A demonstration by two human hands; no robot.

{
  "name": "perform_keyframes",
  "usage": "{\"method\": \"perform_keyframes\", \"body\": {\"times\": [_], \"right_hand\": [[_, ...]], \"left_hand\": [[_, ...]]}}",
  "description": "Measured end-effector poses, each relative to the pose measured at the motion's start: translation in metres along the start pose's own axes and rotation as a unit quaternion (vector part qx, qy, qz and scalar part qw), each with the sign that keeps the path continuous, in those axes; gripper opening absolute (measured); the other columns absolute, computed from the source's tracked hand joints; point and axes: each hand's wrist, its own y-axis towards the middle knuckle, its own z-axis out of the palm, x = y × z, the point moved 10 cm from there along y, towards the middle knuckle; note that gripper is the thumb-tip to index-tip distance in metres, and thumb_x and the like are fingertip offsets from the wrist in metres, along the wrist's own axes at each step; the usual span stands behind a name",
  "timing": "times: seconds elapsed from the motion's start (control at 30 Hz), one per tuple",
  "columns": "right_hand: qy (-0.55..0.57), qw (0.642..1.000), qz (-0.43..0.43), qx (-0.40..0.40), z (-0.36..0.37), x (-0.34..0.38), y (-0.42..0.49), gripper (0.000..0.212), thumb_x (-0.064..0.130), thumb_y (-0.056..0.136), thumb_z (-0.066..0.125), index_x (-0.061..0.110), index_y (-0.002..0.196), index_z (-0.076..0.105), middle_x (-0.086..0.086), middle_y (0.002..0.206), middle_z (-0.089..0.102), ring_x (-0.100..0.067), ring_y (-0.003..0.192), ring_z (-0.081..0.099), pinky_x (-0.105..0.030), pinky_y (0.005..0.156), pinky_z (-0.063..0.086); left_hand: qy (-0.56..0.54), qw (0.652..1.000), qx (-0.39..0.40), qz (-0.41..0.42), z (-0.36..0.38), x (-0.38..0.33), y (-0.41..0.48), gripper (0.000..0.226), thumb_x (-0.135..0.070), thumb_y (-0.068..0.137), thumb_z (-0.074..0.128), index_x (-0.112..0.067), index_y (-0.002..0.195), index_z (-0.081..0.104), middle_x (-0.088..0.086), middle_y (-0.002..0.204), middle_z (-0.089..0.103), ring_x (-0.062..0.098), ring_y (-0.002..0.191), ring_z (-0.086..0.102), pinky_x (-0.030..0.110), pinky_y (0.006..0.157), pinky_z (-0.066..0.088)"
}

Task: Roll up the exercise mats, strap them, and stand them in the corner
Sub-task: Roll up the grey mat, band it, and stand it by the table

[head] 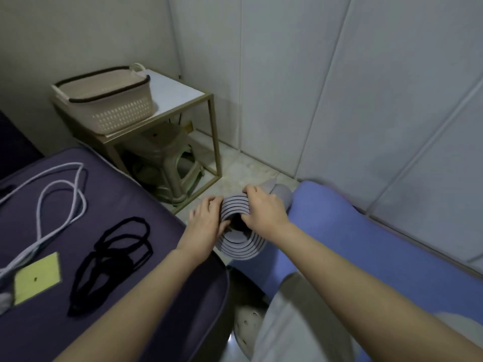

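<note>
I held the rolled grey mat (239, 244) end-on between my hands, over the gap between the purple cushion (136, 199) and the blue mat (366, 231). My left hand (206, 220) curled round its left rim; my right hand (264, 207) gripped the upper layers. The black straps (104, 257) lay on the cushion, well apart

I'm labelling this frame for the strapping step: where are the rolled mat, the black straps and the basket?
rolled mat (239, 246): head view, lower rim of its spiral end.
black straps (103, 250): head view, where the loops cross.
basket (117, 113): head view, its perforated front wall.
</note>
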Motion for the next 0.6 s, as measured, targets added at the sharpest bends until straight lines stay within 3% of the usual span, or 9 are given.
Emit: {"method": "perform_keyframes", "body": {"times": [0.07,0.2,0.33,0.4,0.47,0.6], "right_hand": [[-0.007,1.000,-0.005,0.010,0.008,0.009,0.004,0.041,0.024,0.086,0.059,0.011,0.123,0.043,-0.008,0.121,0.053,-0.035,0.105,0.055,-0.037,0.078,0.042],[-0.023,0.999,-0.008,0.027,0.025,0.020,0.012,0.040,0.023,0.085,0.059,0.013,0.122,0.045,-0.006,0.119,0.056,-0.032,0.106,0.056,-0.036,0.077,0.042],[-0.014,0.998,0.014,0.052,0.043,0.013,0.015,0.040,0.014,0.084,0.060,0.014,0.121,0.046,-0.009,0.113,0.062,-0.034,0.101,0.058,-0.036,0.075,0.044],[-0.019,0.998,0.019,0.052,0.046,0.013,0.013,0.039,0.013,0.084,0.060,0.014,0.121,0.047,-0.010,0.111,0.064,-0.034,0.099,0.059,-0.037,0.075,0.046],[-0.028,0.998,0.010,0.059,0.050,0.017,0.011,0.038,0.014,0.085,0.060,0.013,0.121,0.047,-0.010,0.111,0.063,-0.034,0.100,0.058,-0.037,0.077,0.046],[-0.038,0.997,-0.001,0.074,0.054,0.021,0.009,0.038,0.013,0.085,0.059,0.012,0.120,0.046,-0.010,0.114,0.062,-0.035,0.102,0.058,-0.038,0.078,0.046]], "left_hand": [[0.038,0.999,-0.008,-0.024,-0.003,0.024,-0.016,0.045,-0.028,0.097,0.045,-0.014,0.139,0.036,0.010,0.136,0.038,0.028,0.126,0.037,0.039,0.098,0.031],[0.134,0.982,-0.012,-0.129,-0.014,0.095,-0.051,0.038,-0.010,0.086,0.058,-0.007,0.124,0.053,0.016,0.113,0.050,0.034,0.099,0.049,0.040,0.082,0.039],[0.154,0.963,0.050,-0.213,-0.013,0.146,-0.082,0.046,-0.015,0.093,0.047,-0.012,0.138,0.035,0.014,0.133,0.040,0.030,0.116,0.041,0.035,0.094,0.034],[0.141,0.959,0.103,-0.223,0.001,0.160,-0.093,0.055,-0.018,0.097,0.042,-0.012,0.146,0.019,0.010,0.142,0.036,0.027,0.124,0.037,0.032,0.100,0.032],[0.094,0.961,0.134,-0.221,0.015,0.165,-0.102,0.056,-0.018,0.099,0.040,-0.010,0.148,0.014,0.008,0.143,0.035,0.026,0.126,0.036,0.032,0.103,0.031],[0.025,0.962,0.122,-0.244,0.022,0.172,-0.107,0.043,-0.020,0.099,0.041,-0.006,0.139,0.032,0.012,0.133,0.038,0.027,0.118,0.043,0.036,0.100,0.038]]}}
